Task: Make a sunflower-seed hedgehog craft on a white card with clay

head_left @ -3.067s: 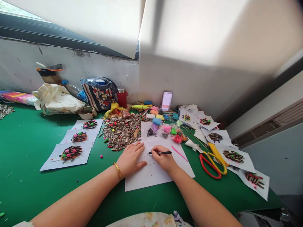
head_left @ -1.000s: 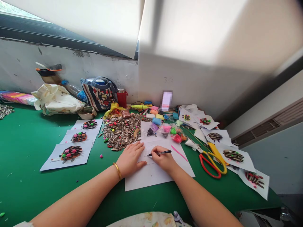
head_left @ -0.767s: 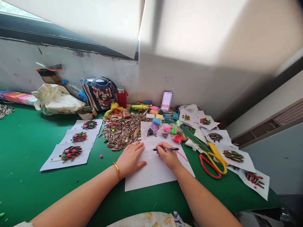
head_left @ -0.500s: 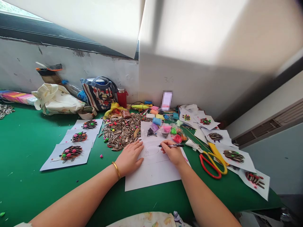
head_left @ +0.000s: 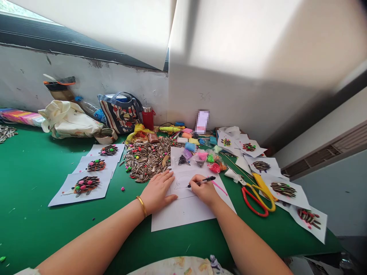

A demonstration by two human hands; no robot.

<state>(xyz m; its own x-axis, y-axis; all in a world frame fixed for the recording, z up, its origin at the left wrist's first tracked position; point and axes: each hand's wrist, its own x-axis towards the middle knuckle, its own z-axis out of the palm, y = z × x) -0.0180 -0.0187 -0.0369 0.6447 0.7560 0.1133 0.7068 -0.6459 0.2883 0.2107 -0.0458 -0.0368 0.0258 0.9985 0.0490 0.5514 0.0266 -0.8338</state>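
My left hand [head_left: 157,192] lies flat with fingers spread on the left edge of a white sheet of paper [head_left: 186,210], a gold bangle on its wrist. My right hand [head_left: 204,189] is closed around a black pen [head_left: 202,181], whose tip touches the sheet next to a thin pencil-like outline drawn there. A pink stick [head_left: 219,188] lies on the paper just right of that hand.
A heap of striped sunflower seeds [head_left: 146,158] lies beyond the sheet. Small bags of coloured clay [head_left: 206,158] sit behind it. Red and yellow scissors [head_left: 256,194] lie to the right. Finished seed pictures [head_left: 86,185] lie left and right. Bags [head_left: 120,112] stand against the wall on the green table [head_left: 34,198].
My right hand swept the pen to the right across the sheet, then came back left and down; an outline now shows on the paper. My left hand stayed put.
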